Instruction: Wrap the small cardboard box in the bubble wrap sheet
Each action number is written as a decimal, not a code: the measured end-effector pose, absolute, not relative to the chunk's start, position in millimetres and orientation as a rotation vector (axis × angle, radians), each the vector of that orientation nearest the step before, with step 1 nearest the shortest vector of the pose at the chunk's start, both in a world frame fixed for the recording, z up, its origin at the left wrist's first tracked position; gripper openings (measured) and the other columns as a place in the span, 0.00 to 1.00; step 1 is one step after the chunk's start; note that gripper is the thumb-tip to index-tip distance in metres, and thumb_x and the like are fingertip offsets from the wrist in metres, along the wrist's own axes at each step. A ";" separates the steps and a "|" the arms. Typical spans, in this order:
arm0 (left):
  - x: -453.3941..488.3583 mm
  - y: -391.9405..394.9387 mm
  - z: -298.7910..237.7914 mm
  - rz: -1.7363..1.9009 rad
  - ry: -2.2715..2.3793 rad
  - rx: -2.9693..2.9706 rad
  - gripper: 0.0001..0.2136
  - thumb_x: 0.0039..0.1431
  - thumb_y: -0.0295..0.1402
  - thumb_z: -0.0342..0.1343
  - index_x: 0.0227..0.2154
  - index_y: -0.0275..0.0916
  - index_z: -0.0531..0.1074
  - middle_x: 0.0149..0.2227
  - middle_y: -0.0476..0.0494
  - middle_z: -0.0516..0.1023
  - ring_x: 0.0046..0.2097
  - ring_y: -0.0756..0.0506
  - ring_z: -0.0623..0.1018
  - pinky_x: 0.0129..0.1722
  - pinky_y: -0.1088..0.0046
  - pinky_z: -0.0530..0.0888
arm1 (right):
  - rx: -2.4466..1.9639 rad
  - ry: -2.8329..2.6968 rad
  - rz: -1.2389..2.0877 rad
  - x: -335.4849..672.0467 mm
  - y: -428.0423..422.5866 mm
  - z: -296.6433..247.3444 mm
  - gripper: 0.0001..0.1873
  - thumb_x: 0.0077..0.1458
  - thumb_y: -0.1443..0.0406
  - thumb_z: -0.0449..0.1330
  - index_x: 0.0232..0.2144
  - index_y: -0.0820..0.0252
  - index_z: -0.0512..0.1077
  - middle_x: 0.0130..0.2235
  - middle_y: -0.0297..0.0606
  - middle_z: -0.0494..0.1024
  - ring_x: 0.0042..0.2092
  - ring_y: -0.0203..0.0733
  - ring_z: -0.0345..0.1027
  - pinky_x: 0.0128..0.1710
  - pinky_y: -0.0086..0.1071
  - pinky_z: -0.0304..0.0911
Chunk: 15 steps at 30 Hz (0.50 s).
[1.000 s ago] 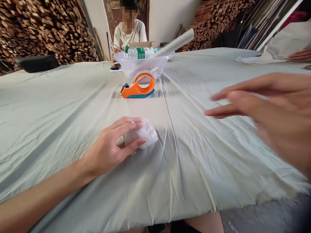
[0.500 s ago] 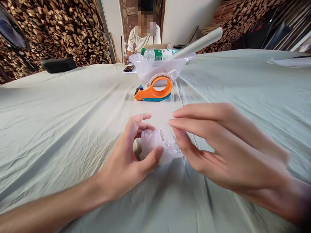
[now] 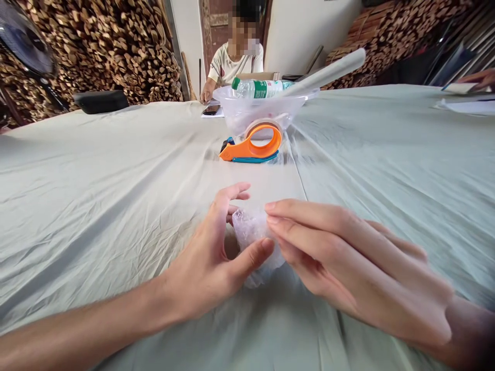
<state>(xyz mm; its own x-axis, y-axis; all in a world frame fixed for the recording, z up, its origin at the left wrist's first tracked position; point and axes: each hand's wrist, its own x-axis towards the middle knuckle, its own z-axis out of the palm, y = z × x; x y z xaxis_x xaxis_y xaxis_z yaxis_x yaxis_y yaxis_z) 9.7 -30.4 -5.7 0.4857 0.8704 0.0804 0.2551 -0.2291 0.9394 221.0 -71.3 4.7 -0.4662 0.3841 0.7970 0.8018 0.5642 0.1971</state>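
Observation:
A small crinkled bundle of translucent bubble wrap [image 3: 247,229] is between my two hands, low over the cloth. My left hand [image 3: 216,252] curls around its left side, with the thumb across the front and the fingers behind. What lies inside the wrap cannot be made out. My right hand [image 3: 340,257] is at the bundle's right side, fingers held together and their tips against the plastic. Beyond the hands stands an orange tape dispenser [image 3: 235,151] with a blue strip along its base.
Behind the dispenser sits a clear plastic basin [image 3: 232,111] holding a green-capped bottle [image 3: 265,88] and a long white roll [image 3: 328,72]. A phone [image 3: 211,110] lies left of it. A black case [image 3: 100,101] rests far left. A person [image 3: 235,64] sits opposite; another hand [image 3: 481,80] shows far right.
My right hand has come down and left onto the bundle, its fingers closing together. The view has shifted slightly. A hand with something pale has appeared at the far right.

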 end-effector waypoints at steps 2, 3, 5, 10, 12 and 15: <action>9.0 -30.1 -6.5 0.778 0.948 1.737 0.32 0.69 0.49 0.60 0.70 0.60 0.53 0.71 0.44 0.64 0.57 0.37 0.77 0.58 0.46 0.77 | -0.919 -2.068 -0.800 220.0 -68.0 3.3 0.11 0.68 0.75 0.62 0.50 0.62 0.77 0.53 0.35 0.86 0.48 0.30 0.81 0.46 0.20 0.76; 8.7 -29.9 -6.7 0.782 0.943 1.728 0.30 0.70 0.49 0.59 0.70 0.60 0.54 0.71 0.44 0.64 0.59 0.36 0.76 0.58 0.46 0.77 | -0.906 -2.062 -0.829 219.5 -66.0 2.7 0.10 0.68 0.75 0.62 0.49 0.63 0.78 0.52 0.35 0.86 0.47 0.29 0.81 0.45 0.21 0.75; 8.3 -29.5 -6.8 0.793 0.926 1.689 0.27 0.73 0.49 0.56 0.69 0.60 0.56 0.72 0.44 0.62 0.63 0.34 0.74 0.57 0.47 0.77 | -0.890 -2.044 -0.837 218.3 -62.4 2.3 0.09 0.66 0.75 0.64 0.47 0.64 0.78 0.48 0.34 0.87 0.43 0.28 0.80 0.43 0.21 0.74; 9.0 -29.3 -7.4 0.835 0.882 1.668 0.22 0.75 0.41 0.53 0.67 0.59 0.57 0.75 0.46 0.58 0.68 0.36 0.70 0.61 0.50 0.76 | -0.922 -2.057 -0.704 217.0 -57.2 2.0 0.08 0.65 0.76 0.64 0.43 0.60 0.78 0.46 0.35 0.88 0.38 0.30 0.82 0.35 0.24 0.75; 10.0 -29.0 -7.8 0.867 0.852 1.705 0.23 0.75 0.37 0.52 0.68 0.59 0.56 0.74 0.46 0.60 0.69 0.37 0.69 0.64 0.49 0.74 | -0.890 -2.069 -0.629 217.9 -55.4 0.8 0.09 0.66 0.75 0.64 0.44 0.59 0.78 0.48 0.36 0.88 0.40 0.32 0.83 0.38 0.25 0.77; 10.8 -28.0 -8.3 0.900 0.818 1.767 0.25 0.74 0.33 0.51 0.69 0.59 0.55 0.73 0.48 0.62 0.71 0.39 0.67 0.67 0.49 0.71 | -0.868 -2.064 -0.576 219.2 -53.8 -1.2 0.08 0.66 0.75 0.64 0.44 0.60 0.77 0.48 0.37 0.87 0.42 0.32 0.83 0.42 0.25 0.78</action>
<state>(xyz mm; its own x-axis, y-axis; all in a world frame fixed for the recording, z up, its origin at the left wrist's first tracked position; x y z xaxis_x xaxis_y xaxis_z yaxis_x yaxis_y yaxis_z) 10.8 -28.0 -8.3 0.5038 0.8371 0.2131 0.1330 -0.3190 0.9384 219.2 -53.8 -1.2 -0.4393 0.3776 0.8151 0.7451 0.6601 0.0959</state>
